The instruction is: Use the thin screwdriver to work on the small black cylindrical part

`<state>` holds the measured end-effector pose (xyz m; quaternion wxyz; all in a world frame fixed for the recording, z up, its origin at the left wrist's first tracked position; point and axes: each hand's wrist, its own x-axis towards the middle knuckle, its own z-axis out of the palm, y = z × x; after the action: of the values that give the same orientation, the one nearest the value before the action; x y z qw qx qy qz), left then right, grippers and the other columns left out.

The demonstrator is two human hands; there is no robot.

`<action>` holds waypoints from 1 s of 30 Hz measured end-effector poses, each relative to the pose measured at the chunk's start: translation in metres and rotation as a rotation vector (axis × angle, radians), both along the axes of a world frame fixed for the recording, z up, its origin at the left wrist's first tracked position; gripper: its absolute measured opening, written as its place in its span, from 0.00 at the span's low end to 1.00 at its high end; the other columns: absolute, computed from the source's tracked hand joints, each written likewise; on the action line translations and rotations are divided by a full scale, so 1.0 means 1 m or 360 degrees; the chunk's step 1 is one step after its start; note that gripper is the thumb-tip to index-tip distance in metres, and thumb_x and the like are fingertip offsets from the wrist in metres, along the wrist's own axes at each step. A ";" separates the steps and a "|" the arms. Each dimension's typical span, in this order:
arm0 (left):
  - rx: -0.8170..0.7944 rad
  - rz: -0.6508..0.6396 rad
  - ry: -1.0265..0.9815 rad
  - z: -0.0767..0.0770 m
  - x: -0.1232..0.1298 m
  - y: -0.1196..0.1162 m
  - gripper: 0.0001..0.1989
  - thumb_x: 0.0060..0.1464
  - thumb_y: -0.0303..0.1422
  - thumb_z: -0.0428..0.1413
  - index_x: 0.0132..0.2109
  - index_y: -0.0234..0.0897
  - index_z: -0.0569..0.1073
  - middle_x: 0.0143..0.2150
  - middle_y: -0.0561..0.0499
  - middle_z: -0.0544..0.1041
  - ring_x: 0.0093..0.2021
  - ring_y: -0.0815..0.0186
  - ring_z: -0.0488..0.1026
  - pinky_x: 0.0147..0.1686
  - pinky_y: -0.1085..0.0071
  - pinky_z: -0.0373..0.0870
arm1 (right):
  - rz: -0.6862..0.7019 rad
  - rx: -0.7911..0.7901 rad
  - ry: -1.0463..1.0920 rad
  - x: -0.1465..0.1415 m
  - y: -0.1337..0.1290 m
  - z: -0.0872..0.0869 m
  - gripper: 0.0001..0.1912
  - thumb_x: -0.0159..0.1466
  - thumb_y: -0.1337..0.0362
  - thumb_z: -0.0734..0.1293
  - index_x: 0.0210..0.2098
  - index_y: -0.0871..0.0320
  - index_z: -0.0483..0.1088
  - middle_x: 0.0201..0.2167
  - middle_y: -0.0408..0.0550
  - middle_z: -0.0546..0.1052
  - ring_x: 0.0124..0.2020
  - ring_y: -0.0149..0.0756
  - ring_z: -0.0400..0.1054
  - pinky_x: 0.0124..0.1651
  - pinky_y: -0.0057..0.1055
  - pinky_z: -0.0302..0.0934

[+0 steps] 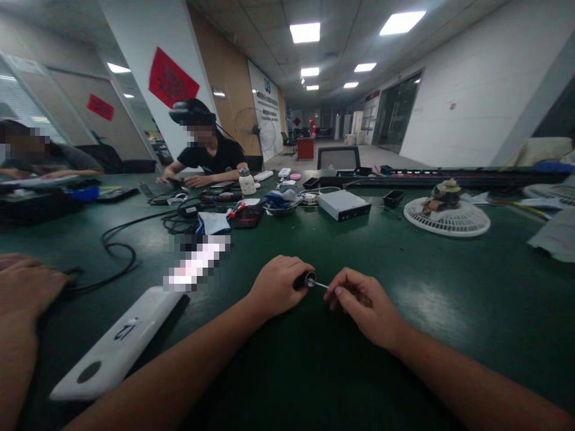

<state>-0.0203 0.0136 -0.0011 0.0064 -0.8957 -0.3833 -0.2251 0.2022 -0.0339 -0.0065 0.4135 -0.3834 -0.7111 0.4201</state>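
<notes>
Head view, near, at my 12 o'clock: one black round-ended cylinder (309,279), grasped in my left hand (281,287), its open-looking face met by the thin metal shaft of a screwdriver (321,285), which my right hand (362,306) grips by its brown handle. Farther out, 12 o'clock: one bowl (281,211) containing blue-and-white cloth (284,196); 1 o'clock, white slatted fan grille (467,225); 10 o'clock, glossy white slab (101,359), dark mark resembling "12".

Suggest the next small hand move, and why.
Probably steady the black part in the left hand and check how the thin tool sits: the right hand holds it with its shaft at the part's round end, but whether it is seated is too small to tell.
</notes>
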 end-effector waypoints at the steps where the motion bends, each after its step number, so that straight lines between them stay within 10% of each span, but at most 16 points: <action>1: 0.0001 0.0003 0.0000 0.000 0.000 0.000 0.14 0.52 0.30 0.59 0.47 0.40 0.74 0.43 0.51 0.78 0.44 0.60 0.73 0.46 0.62 0.66 | 0.0007 -0.0009 -0.0016 0.000 0.000 0.000 0.07 0.66 0.69 0.61 0.36 0.58 0.71 0.31 0.46 0.77 0.30 0.34 0.73 0.30 0.28 0.63; 19: -0.0056 0.0169 -0.0061 0.002 0.000 -0.001 0.12 0.54 0.31 0.58 0.47 0.41 0.73 0.42 0.51 0.78 0.43 0.60 0.73 0.44 0.60 0.68 | -0.0243 0.0027 0.0308 0.001 0.002 -0.003 0.17 0.72 0.54 0.56 0.40 0.58 0.71 0.26 0.47 0.78 0.22 0.33 0.71 0.23 0.28 0.59; 30: -0.0061 0.0318 -0.0113 -0.001 0.001 0.000 0.12 0.58 0.32 0.56 0.50 0.42 0.72 0.43 0.51 0.78 0.43 0.60 0.75 0.43 0.62 0.72 | -0.0158 0.0265 -0.0685 -0.006 0.008 -0.003 0.08 0.58 0.68 0.73 0.35 0.53 0.70 0.39 0.45 0.76 0.40 0.40 0.72 0.43 0.38 0.65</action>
<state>-0.0192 0.0134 -0.0022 -0.0019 -0.8444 -0.4750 -0.2476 0.1964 -0.0255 -0.0096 0.3026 -0.4631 -0.7954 0.2477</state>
